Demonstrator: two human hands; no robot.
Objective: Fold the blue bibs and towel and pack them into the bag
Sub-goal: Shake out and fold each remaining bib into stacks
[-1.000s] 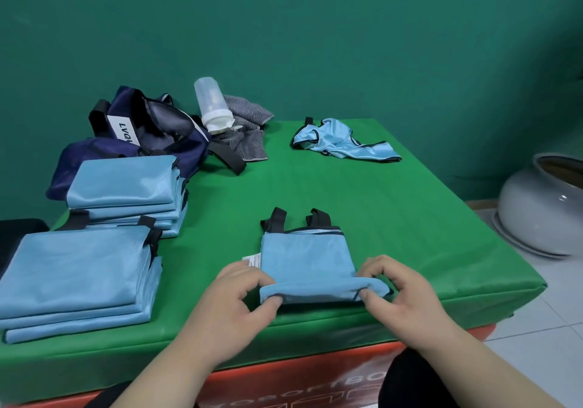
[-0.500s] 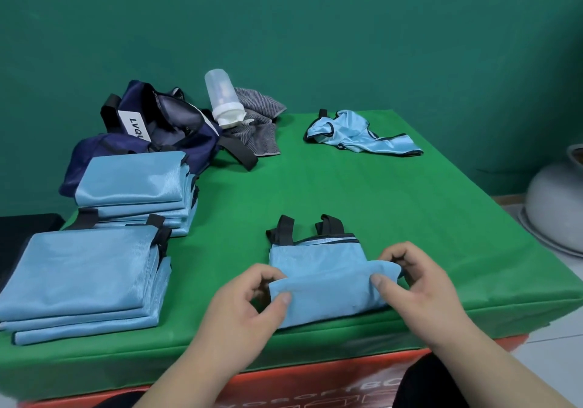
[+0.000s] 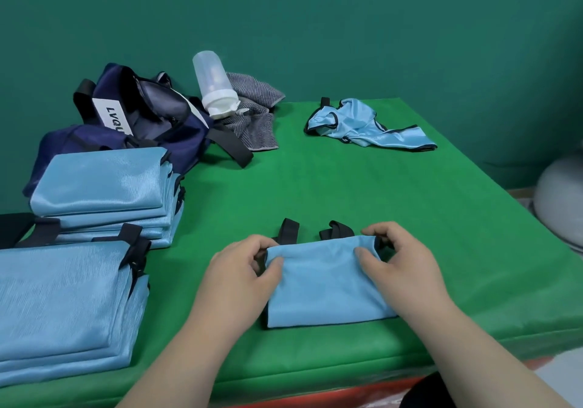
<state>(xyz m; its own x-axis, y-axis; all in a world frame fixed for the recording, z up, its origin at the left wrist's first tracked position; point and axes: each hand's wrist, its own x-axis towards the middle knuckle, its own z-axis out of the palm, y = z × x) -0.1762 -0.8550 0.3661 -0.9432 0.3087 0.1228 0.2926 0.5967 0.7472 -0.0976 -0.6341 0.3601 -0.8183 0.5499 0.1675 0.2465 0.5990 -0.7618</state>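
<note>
On my end the left hand's (image 3: 239, 269) fingers (image 3: 274, 262) are curled, pinching the top left corner of the folded blue bib (image 3: 325, 287), thumb on top of the cloth. The right hand (image 3: 400, 262) is doing the same at the top right corner, thumb pressed on the fabric and the other fingers hooked over the far edge. So both are grasping the bib, neither is loose.

The bib lies flat near the front edge of the green table (image 3: 347, 193), folded into a compact rectangle, with two black straps (image 3: 290, 229) poking out past its far edge, between the hands.

Off to the left there's a stack of folded bibs (image 3: 63, 306) at the near corner and a second stack (image 3: 101, 180) just behind it. Behind those the navy bag (image 3: 151, 130) is slumped open, with a white bottle (image 3: 213, 82) leaning on it and a grey striped towel (image 3: 255, 117) crumpled beside it. One unfolded bib (image 3: 362, 125) lies bunched up at the far right of the table, well apart from everything else.
</note>
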